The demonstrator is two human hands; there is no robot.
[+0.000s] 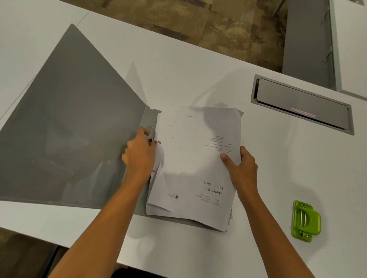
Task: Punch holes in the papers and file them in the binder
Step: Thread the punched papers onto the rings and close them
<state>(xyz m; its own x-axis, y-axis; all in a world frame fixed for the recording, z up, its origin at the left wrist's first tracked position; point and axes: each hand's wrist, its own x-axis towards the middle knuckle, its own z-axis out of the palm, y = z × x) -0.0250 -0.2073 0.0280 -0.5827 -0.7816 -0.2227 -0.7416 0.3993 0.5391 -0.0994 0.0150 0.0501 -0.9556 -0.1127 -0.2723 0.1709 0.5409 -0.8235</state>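
Binder (68, 128) first, far left: grey, lying wide open on the white table (205, 78), its cover spread flat and taking up most of that side. At the spine sits the left hand (139, 155), fingers curled in around the ring mechanism (153, 140). Metal glints just past the knuckles, and the fingers look pinched on the rings, though I cannot tell whether the rings are sprung open or closed.

Moving right, the papers (197, 169): a loose stack lying on the binder's right half, text upside down to the wearer, a title page on top. Two small punched holes show near the stack's left edge, beside the rings. Edges fan out unevenly at the bottom, so the sheets are not squared up.

Next, the right hand (240, 166), thumb on top of the stack's right edge, fingers wrapped under it, clamping the sheets and steadying them against the spine.

Further right, the green punch (306, 221) rests alone on the table, well apart from both hands. Behind it, a grey cable hatch (303, 105) is set in the tabletop.

My read: punching looks done, with the punch set aside and holes visible. Filing is underway. What's left, I'd judge, is seating every sheet on the rings, closing them and shutting the cover.
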